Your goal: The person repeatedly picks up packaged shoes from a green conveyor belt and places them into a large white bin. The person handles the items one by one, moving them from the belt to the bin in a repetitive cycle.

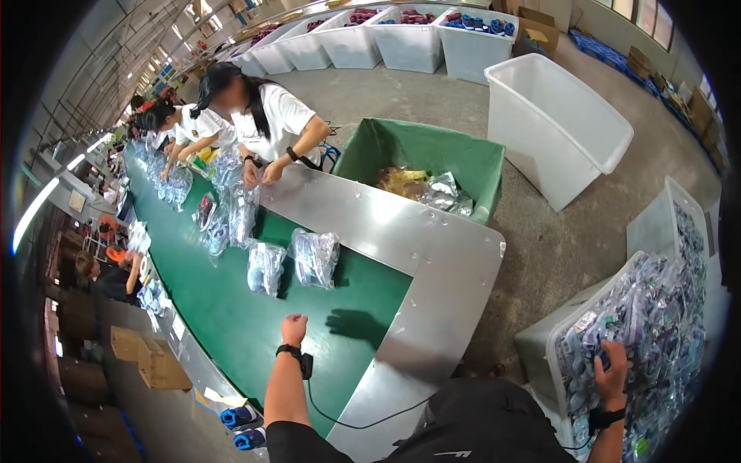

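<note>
My left hand hovers over the green conveyor belt, fingers curled, holding nothing visible. Two clear bagged items lie ahead of it on the belt, one bagged item on the left and another bagged item beside it. My right hand reaches down to my right into a white bin heaped with clear bagged items and grips one bag in the heap.
A person in a white shirt handles bags across the belt, with more workers behind. A green bin with scrap wrappers and an empty white tub stand beyond the metal belt frame. Cardboard boxes lie at left.
</note>
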{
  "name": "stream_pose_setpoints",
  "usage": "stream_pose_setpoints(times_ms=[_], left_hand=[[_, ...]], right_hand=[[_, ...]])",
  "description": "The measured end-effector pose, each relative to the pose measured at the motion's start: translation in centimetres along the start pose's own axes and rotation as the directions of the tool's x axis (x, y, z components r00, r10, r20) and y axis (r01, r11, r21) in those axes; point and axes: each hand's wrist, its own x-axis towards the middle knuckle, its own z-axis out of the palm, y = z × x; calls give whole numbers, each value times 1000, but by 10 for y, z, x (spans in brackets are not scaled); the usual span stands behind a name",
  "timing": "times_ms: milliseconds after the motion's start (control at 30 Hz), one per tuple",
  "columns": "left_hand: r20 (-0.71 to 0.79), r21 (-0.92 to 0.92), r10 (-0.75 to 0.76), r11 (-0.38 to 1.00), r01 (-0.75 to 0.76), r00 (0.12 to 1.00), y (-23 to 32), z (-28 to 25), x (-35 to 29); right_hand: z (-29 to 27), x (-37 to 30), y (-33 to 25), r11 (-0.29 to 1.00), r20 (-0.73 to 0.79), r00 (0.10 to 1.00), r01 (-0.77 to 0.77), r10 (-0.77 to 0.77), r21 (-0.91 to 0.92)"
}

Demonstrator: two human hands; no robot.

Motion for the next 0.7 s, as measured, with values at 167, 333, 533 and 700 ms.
stream_pose_setpoints(times_ms=[167, 333, 533, 700], left_hand=[[-283, -340, 62, 927, -161, 957, 58, 56, 56], [-533, -136, 73, 976, -170, 843, 110, 78, 106], [-244, -197, -196, 969, 150, 950, 113, 80, 143], [240, -624, -229, 708, 331, 943, 91, 89, 121]], right_hand=[[14, 11, -39, 999, 75, 997, -23, 25, -24], [23, 0, -56, 997, 135, 991, 17, -6, -75], [15, -17, -64, 960, 315, 917, -184, 244, -209], [28, -20, -55, 973, 334, 932, -71, 143, -220]])
